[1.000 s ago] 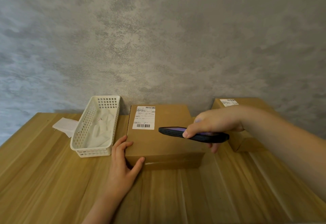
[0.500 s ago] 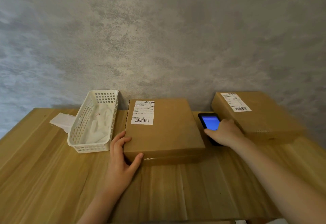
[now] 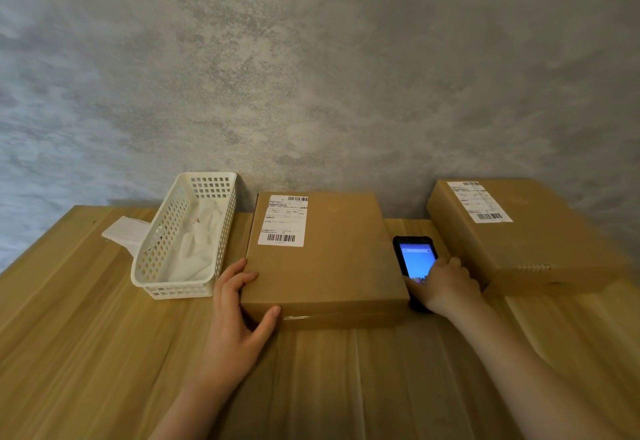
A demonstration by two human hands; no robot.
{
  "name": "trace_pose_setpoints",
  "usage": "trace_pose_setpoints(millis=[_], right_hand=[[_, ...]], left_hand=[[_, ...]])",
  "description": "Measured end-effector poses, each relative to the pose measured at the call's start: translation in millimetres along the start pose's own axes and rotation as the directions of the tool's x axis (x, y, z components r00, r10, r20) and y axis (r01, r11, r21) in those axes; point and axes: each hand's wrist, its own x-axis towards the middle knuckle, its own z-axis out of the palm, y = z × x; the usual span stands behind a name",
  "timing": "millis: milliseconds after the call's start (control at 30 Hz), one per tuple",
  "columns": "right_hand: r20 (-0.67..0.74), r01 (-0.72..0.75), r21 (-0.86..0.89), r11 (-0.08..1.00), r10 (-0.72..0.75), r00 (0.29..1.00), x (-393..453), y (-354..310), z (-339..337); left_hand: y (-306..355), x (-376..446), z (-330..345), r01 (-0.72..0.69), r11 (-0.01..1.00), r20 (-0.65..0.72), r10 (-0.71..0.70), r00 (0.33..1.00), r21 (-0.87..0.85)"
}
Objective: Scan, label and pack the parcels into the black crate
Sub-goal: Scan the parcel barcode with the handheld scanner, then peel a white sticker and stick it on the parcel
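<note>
A flat brown cardboard parcel (image 3: 332,266) lies in the middle of the wooden table (image 3: 86,335), with a white shipping label (image 3: 282,219) at its far left. My left hand (image 3: 235,315) grips its near-left corner, fingers on the left side and thumb on the front face. A black handheld scanner (image 3: 415,257) lies screen-up and lit blue on the table just right of the parcel. My right hand (image 3: 445,287) covers its near end, fingers curled over it. A second labelled parcel (image 3: 540,249) sits at the far right. The black crate is out of view.
A white perforated plastic basket (image 3: 162,231) holding white sheets stands left of the middle parcel, against the grey wall. A folded white paper (image 3: 123,231) lies on the table behind the basket's left side.
My right hand brought the scanner down from above the middle parcel to the table on its right, screen up. My left hand stayed on the parcel's corner.
</note>
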Motion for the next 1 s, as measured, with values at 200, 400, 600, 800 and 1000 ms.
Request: trace_pose_setpoints(millis=[200, 400, 600, 800, 1000], right_hand=[[-0.165, 0.193, 0.213, 0.958, -0.160, 0.973, 1.3, -7.1, -37.1], [-0.328, 0.475, 0.224, 0.851, -0.394, 0.859, -22.0, -57.4, -77.1], [-0.285, 0.694, 0.193, 0.694, -0.637, 0.716, -74.2, -146.1, -78.9], [-0.185, 0.813, 0.202, 0.546, -0.794, 0.579, -112.6, -248.2, -65.9], [-0.104, 0.835, 0.236, 0.498, -0.841, 0.531, -129.6, -334.3, -43.1]], left_hand=[[6.7, 2.0, -5.7, 0.064, 0.996, 0.005, -0.064, 0.998, 0.062], [18.5, 18.1, -25.2, 0.052, 0.990, -0.106, -0.038, 0.994, 0.132], [-13.6, 34.2, -91.3, 0.204, 0.934, -0.194, -0.150, 0.969, 0.295], [-79.5, 69.2, -174.1, 0.373, 0.859, -0.232, -0.306, 0.923, 0.351], [-124.6, 110.6, -215.2, 0.382, 0.899, -0.092, -0.371, 0.924, 0.214]])
